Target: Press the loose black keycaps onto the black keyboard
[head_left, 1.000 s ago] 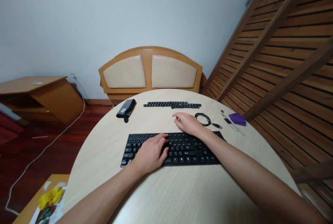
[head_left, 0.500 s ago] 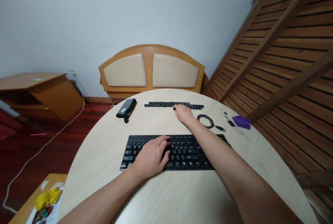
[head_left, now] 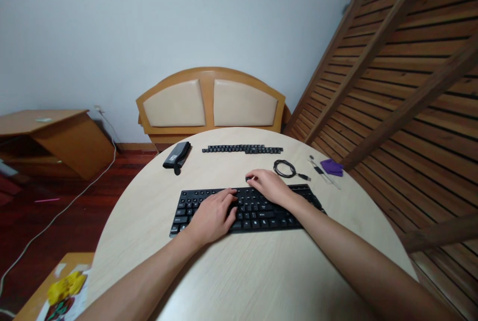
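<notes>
Matte black plastic keyboard point(head_left: 257, 214), square-keyed, across the pale, wood-grained round worktop point(head_left: 242, 271)! Right hand point(head_left: 269, 184) pinches a small dark keycap point(head_left: 248, 178) between thumb and fingertips, right by the keyboard's far edge. Left hand point(head_left: 212, 214) rests on the keys, thumb and forefinger apart, gripping nothing visible. Bare worktop stretches to the loose keycap rows point(head_left: 227, 149) near its far edge.
</notes>
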The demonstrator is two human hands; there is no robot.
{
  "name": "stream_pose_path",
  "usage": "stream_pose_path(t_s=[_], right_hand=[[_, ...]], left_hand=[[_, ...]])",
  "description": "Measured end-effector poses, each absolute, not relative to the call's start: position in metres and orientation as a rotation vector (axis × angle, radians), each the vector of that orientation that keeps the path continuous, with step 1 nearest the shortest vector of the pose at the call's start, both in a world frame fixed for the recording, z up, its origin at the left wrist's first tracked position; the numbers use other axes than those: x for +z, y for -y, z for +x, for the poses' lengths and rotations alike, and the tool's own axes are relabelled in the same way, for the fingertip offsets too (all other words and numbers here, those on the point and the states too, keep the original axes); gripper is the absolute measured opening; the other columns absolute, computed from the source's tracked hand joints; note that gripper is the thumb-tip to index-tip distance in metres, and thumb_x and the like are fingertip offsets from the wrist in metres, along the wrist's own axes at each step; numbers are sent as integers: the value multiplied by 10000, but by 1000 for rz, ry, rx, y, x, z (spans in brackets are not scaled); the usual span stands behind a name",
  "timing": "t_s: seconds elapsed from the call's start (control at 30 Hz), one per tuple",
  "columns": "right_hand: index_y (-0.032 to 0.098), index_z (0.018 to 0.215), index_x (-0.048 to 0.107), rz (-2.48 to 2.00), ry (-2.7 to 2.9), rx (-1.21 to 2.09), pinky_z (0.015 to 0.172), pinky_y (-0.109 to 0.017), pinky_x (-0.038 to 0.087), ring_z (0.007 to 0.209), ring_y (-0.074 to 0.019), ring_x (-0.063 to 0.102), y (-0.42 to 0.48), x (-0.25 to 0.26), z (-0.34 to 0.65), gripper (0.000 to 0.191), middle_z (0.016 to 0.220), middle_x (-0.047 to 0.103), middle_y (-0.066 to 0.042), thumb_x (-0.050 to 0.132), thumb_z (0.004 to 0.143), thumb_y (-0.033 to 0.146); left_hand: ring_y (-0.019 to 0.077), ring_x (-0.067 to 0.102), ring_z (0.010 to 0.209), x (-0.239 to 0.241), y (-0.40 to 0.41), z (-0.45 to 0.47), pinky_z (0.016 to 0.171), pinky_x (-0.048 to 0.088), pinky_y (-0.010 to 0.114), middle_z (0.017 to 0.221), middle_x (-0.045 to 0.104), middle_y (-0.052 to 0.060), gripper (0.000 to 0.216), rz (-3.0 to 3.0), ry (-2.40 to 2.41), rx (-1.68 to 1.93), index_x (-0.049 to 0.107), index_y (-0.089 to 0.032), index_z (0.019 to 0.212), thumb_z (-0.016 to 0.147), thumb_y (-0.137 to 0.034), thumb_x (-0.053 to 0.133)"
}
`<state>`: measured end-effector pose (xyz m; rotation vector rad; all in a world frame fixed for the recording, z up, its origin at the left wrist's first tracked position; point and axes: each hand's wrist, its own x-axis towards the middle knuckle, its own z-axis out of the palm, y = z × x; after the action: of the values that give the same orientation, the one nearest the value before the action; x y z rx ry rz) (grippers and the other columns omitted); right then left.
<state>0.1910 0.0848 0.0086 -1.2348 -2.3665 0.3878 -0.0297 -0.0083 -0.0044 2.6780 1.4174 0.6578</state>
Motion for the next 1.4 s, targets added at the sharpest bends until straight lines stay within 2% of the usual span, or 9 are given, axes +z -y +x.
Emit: stream_pose_path(t_s=[0.07,0.3,0.53,0.93,1.17,1.4], right_hand=[[233,1086,723,-1120,2341,447,926,-348,500,1036,-225,680,-65,7,196,201,1098,749,-57,584,943,261],[230,1068,711,-1054,2216,518,929,-371,501,1019,-216,666,-30,-7,196,164,1071,745,-49,619,933,244],[233,1031,729,-1008,2211,489,911,-358,500,994,-209,663,-27,-9,196,138,1024,752,-42,644,926,260],[231,1101,739,-935,2278,436,925,-363,498,1007,-211,658,-26,-10,196,215,1055,753,-53,603,936,216],[225,1081,740,-956,2274,426,926,-351,490,1013,-208,656,-25,-11,196,188,1056,753,-48,612,944,233],[224,1077,732,-959,2260,437,934,-358,488,1011,-209,653,-27,-13,196,176,1053,750,-51,618,946,253]], left_hand=[[255,629,1161,-5,8,-30,1022,518,435,1298,630,114,200,2681,-1424,644,600,-165,1101,955,-242,487],[256,631,1168,-4,9,-30,1026,519,430,1322,622,112,192,2690,-1422,616,595,-170,1096,959,-252,488],[241,590,1244,-6,7,-33,1077,482,415,1364,604,119,211,2691,-1395,596,589,-165,1130,964,-256,496],[245,618,1203,-4,8,-33,1041,507,411,1344,617,112,200,2708,-1382,617,596,-170,1117,960,-253,503],[242,609,1212,-6,8,-33,1052,495,402,1349,609,114,215,2727,-1396,599,592,-165,1131,972,-262,486],[241,595,1228,-3,10,-30,1064,488,405,1325,621,116,298,2759,-1356,643,556,-165,1241,964,-242,481]])
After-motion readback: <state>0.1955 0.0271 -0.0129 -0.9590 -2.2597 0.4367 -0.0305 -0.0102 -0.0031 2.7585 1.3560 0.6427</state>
